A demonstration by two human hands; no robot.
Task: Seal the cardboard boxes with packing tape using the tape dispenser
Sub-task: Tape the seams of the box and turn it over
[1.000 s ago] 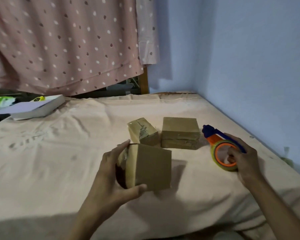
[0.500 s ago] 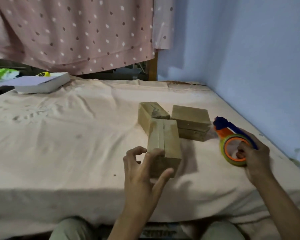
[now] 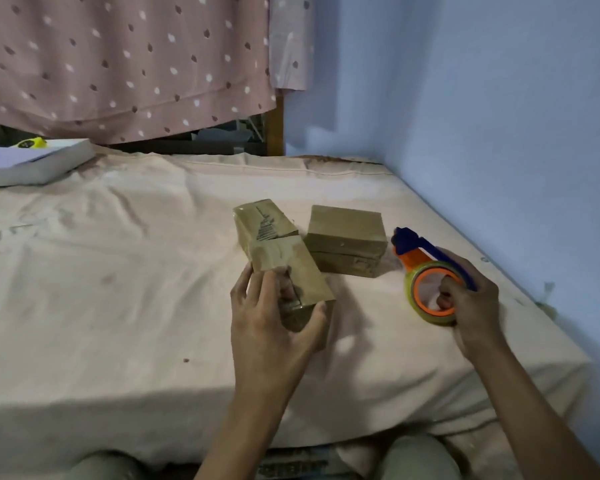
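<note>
Three small cardboard boxes lie on the bed. My left hand grips the near end of the closest box, fingers on its top and thumb at its right side. Right behind it, touching, lies a second box with printed marks on top. A third, wider box sits to the right of those two. My right hand holds the tape dispenser, blue and orange, with a roll of clear tape on it, resting on the sheet beside the third box.
The bed is covered by a cream sheet, its front edge near my knees. A white book lies at the far left. A blue wall runs along the right side. A dotted pink curtain hangs behind.
My left hand has turned the closest box from standing on its side to lying flat and set it down against the second box. My right hand kept hold of the dispenser.
</note>
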